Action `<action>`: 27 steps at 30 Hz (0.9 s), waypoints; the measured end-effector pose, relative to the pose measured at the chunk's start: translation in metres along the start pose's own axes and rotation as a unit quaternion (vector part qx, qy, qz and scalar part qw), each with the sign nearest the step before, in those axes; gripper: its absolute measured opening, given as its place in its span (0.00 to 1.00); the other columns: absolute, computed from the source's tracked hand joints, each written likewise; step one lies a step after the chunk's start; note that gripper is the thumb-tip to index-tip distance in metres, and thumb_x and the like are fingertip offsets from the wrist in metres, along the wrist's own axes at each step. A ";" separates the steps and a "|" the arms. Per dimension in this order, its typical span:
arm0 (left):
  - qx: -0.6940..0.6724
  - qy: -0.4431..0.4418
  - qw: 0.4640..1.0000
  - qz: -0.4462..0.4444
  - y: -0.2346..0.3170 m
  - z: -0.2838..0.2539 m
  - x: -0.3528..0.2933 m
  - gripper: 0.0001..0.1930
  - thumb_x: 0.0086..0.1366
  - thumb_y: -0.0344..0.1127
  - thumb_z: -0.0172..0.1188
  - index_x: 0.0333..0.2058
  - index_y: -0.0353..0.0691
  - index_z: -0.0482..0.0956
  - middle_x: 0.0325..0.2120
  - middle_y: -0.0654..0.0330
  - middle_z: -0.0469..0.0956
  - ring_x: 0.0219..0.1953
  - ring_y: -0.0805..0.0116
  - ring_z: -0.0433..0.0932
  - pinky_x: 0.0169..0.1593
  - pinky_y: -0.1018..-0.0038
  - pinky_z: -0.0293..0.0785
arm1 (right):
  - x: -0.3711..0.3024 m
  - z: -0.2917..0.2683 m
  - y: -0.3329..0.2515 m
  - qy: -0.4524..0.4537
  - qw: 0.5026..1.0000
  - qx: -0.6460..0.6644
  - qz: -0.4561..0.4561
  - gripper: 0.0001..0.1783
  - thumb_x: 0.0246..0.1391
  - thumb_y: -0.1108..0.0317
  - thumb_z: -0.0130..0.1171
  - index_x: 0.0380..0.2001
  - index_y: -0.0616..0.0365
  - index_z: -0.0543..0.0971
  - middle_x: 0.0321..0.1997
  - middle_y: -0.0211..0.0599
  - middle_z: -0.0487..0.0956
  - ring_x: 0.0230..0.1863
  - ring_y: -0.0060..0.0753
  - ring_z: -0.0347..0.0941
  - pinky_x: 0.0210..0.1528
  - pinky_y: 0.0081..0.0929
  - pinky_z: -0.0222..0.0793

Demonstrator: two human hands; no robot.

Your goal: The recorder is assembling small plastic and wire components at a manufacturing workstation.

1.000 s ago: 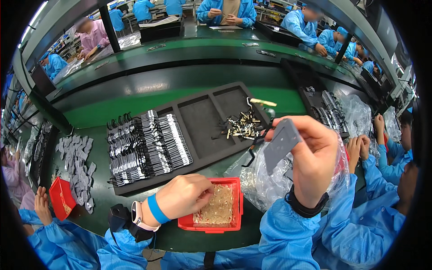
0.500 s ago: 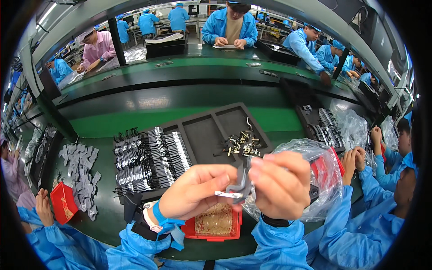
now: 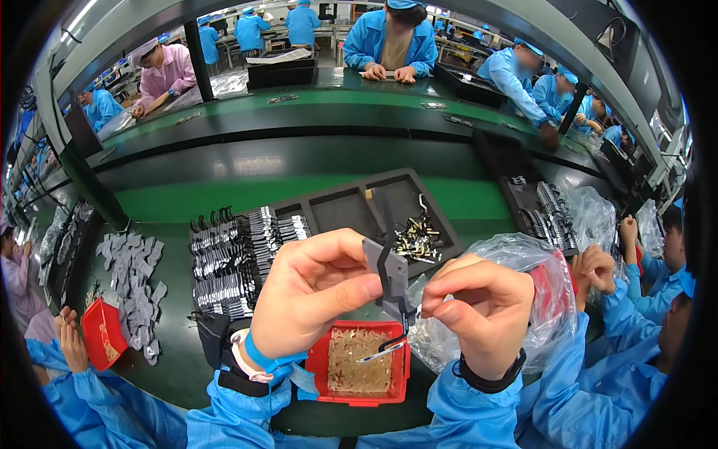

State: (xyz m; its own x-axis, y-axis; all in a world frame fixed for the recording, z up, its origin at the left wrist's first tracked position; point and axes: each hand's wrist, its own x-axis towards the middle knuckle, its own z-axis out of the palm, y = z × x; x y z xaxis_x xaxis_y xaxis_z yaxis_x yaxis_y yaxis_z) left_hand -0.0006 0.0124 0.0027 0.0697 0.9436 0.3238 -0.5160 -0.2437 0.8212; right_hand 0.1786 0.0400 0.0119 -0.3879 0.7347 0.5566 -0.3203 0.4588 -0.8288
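My left hand [image 3: 307, 288] pinches a flat grey piece with a black cable [image 3: 395, 280] between thumb and fingers. The piece stands roughly upright above the work surface, and its cable hangs down to a silvery end. My right hand [image 3: 486, 307] is close by the piece's lower right edge, thumb and fingertips drawn together. Whatever may be between those fingertips is too small to make out. Below both hands sits a red box [image 3: 323, 367] with a tan, speckled inside. Behind them, a black compartment tray [image 3: 340, 209] holds rows of black-and-silver cabled parts [image 3: 224, 262] and small gold-and-black pieces [image 3: 419, 241].
Loose grey pieces [image 3: 134, 288] lie at left beside a red paper box [image 3: 103, 334]. On the right are a clear plastic bag [image 3: 493, 258] and another black tray [image 3: 508, 161]. Co-workers' hands [image 3: 594, 266] are near the right edge. A conveyor line [image 3: 299, 161] runs behind.
The grey piece has been turned upright, with its cable end now hanging over the red box. My right hand has moved down and right, uncovering more of the piece.
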 end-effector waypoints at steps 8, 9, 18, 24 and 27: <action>0.073 -0.011 0.996 0.040 0.000 -0.004 -0.004 0.08 0.56 0.28 0.61 0.31 0.30 0.72 0.26 0.51 0.76 0.28 0.66 0.76 0.33 0.73 0.73 | 0.002 0.004 0.000 -0.032 0.999 0.001 0.032 0.11 0.39 0.81 0.65 0.31 0.68 0.80 0.29 0.43 0.80 0.31 0.28 0.76 0.35 0.20 0.70; 0.080 -0.026 0.995 0.054 0.000 -0.005 -0.004 0.07 0.56 0.25 0.60 0.33 0.29 0.73 0.28 0.53 0.76 0.31 0.69 0.76 0.37 0.74 0.73 | 0.001 0.004 0.000 -0.028 0.999 -0.008 0.021 0.10 0.39 0.82 0.66 0.30 0.67 0.81 0.29 0.43 0.80 0.30 0.28 0.76 0.34 0.20 0.70; 0.226 0.023 0.965 0.129 0.007 0.004 -0.009 0.06 0.53 0.20 0.60 0.30 0.27 0.74 0.28 0.51 0.76 0.31 0.68 0.76 0.36 0.75 0.74 | 0.003 0.005 -0.001 -0.007 0.990 -0.135 -0.034 0.10 0.35 0.82 0.67 0.27 0.67 0.80 0.27 0.42 0.79 0.27 0.27 0.76 0.29 0.19 0.69; 0.298 -0.008 0.941 0.162 0.008 0.001 -0.011 0.08 0.55 0.20 0.59 0.35 0.28 0.77 0.32 0.53 0.79 0.35 0.69 0.80 0.40 0.77 0.76 | 0.003 0.005 -0.002 0.007 0.988 -0.153 -0.037 0.10 0.34 0.83 0.67 0.26 0.68 0.80 0.26 0.43 0.79 0.27 0.28 0.76 0.29 0.19 0.69; 0.310 -0.003 0.938 0.153 0.009 0.004 -0.012 0.08 0.52 0.20 0.61 0.31 0.26 0.75 0.29 0.49 0.76 0.33 0.66 0.75 0.36 0.75 0.72 | 0.003 0.005 0.000 0.012 0.986 -0.160 -0.052 0.10 0.34 0.84 0.66 0.25 0.68 0.80 0.26 0.43 0.79 0.27 0.28 0.75 0.30 0.20 0.69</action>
State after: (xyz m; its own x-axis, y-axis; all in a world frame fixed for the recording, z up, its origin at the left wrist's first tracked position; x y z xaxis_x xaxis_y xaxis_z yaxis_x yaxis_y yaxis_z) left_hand -0.0027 -0.0020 0.0078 0.0059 0.8075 0.5898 0.0838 -0.5882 0.8044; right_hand 0.1735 0.0395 0.0139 -0.3457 0.6857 0.6406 -0.0673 0.6628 -0.7458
